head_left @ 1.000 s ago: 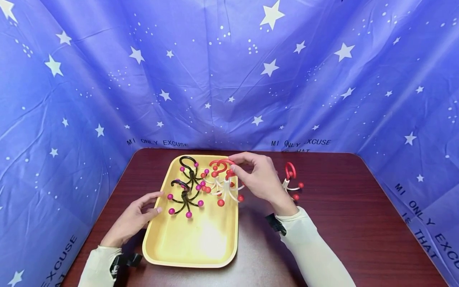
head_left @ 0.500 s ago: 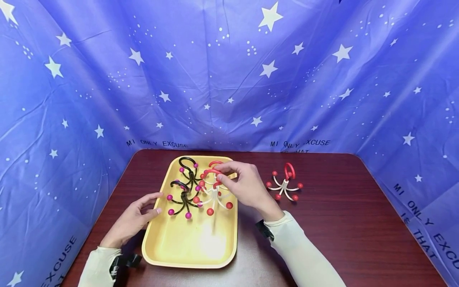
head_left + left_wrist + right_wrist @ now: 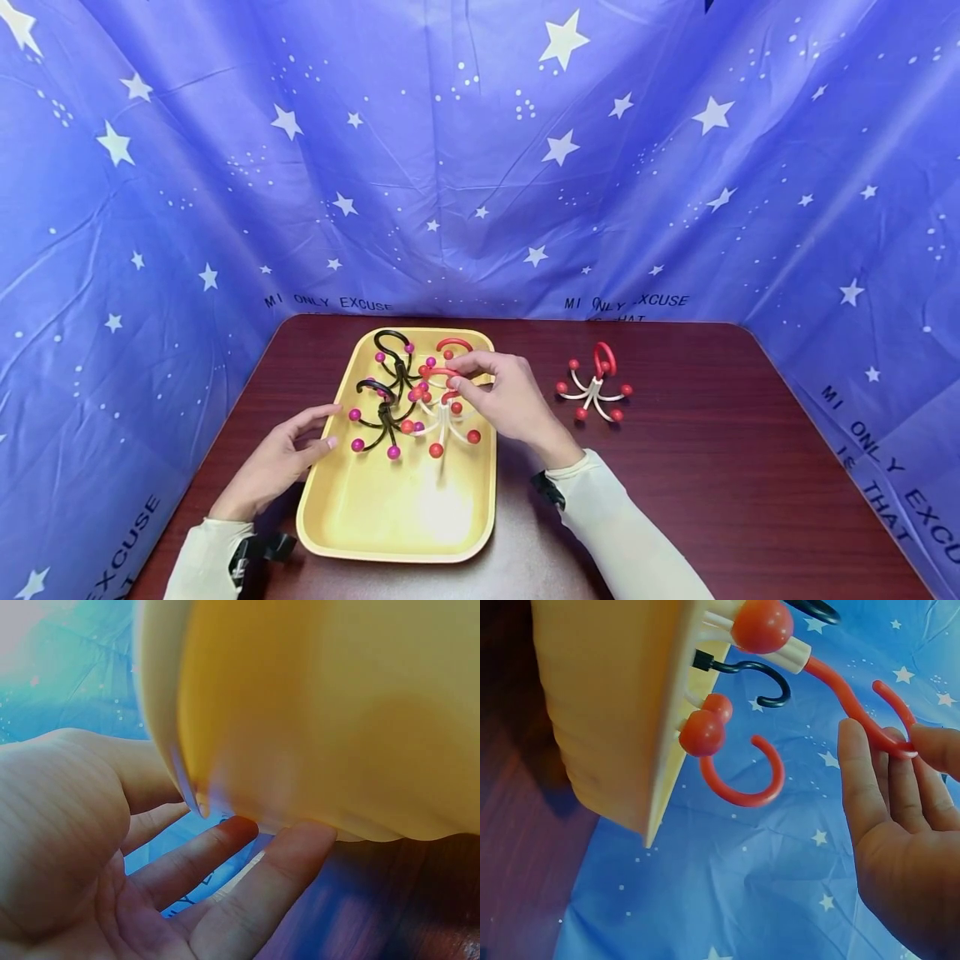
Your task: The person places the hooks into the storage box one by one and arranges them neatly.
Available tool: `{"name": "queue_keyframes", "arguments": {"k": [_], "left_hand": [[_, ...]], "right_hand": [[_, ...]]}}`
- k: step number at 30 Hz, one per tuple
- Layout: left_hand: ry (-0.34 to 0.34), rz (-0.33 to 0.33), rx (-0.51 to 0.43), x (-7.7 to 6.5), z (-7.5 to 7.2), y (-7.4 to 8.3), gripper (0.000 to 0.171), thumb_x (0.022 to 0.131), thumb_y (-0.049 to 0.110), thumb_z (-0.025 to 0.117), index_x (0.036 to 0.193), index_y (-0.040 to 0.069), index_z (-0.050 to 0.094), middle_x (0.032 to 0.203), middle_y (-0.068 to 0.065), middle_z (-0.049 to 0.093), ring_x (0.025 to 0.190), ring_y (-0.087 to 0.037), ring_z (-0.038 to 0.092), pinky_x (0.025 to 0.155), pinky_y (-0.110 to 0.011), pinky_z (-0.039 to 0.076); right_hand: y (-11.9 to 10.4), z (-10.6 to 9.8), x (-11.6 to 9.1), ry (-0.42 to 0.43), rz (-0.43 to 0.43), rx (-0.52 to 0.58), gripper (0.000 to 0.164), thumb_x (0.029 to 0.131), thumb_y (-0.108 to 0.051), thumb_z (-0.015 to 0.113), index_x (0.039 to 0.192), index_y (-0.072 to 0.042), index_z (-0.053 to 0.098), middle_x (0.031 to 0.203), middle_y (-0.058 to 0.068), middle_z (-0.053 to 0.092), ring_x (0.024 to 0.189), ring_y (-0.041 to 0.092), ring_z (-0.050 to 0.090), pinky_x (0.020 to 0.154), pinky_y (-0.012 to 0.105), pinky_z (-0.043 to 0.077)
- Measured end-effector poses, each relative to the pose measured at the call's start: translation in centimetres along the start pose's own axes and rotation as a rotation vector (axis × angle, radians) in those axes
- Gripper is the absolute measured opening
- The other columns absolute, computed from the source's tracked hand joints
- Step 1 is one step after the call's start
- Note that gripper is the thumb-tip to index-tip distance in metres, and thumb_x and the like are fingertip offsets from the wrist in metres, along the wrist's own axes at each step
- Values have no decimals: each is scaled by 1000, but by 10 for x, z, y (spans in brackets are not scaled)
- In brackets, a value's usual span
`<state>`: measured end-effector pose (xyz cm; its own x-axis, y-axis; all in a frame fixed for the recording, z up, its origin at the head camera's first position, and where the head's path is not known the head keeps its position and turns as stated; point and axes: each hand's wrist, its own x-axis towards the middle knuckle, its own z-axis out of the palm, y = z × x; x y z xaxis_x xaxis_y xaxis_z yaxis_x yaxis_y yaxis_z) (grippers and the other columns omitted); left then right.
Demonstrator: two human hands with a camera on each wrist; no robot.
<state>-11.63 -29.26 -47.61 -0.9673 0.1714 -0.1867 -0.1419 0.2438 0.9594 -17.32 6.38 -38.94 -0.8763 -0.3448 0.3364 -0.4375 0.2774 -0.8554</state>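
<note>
With thumb and fingertips, my right hand [image 3: 510,404] pinches the red hook of a hook-top hanger [image 3: 445,414]. Its white arms end in red balls and hang over the right half of the yellow tray [image 3: 375,512]. Whether they touch the tray's floor I cannot tell. A similar red-hooked hanger [image 3: 454,342] is just behind it, partly hidden. To the left, two black hangers [image 3: 387,414] with magenta balls are in the tray. My left hand [image 3: 273,462] holds the tray's left rim; in the left wrist view its fingers [image 3: 300,859] touch the outer wall, with the thumb over the rim.
Another red-and-white hanger [image 3: 595,387] stands on the dark red wooden table [image 3: 675,467], right of the tray. A blue curtain [image 3: 480,167] with white stars rises behind the table and along both sides.
My right hand has moved left and slightly toward me, bringing the red-and-white hanger farther in over the tray. The hanger on the table is now fully uncovered. My left hand stays put.
</note>
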Motion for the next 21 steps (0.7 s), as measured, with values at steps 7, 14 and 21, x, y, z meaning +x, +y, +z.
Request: {"name": "queue_keyframes", "arguments": {"k": [7,14,21], "left_hand": [[-3,6,-12,-1,1,3,59,103,10,68,157,5,44,146,-34,49,104,-25,75,74,-47,66],[-9,28,-31,-2,1,5,60,103,11,69,157,4,44,146,-34,49,102,-21,74,73,-47,66],[-8,16,-27,-2,1,4,60,103,11,69,157,4,44,146,-33,49,103,-22,74,75,-47,66]], "right_hand": [[8,3,-1,13,-27,-103,18,92,-9,81,110,-11,82,105,-2,82,99,12,75,84,35,63],[15,6,-5,11,-8,-123,18,91,-11,82,108,-17,83,101,-6,82,101,11,74,89,32,58],[23,8,-7,0,-2,-120,18,93,-12,81,109,-19,83,109,-6,81,105,12,74,91,43,60]]}}
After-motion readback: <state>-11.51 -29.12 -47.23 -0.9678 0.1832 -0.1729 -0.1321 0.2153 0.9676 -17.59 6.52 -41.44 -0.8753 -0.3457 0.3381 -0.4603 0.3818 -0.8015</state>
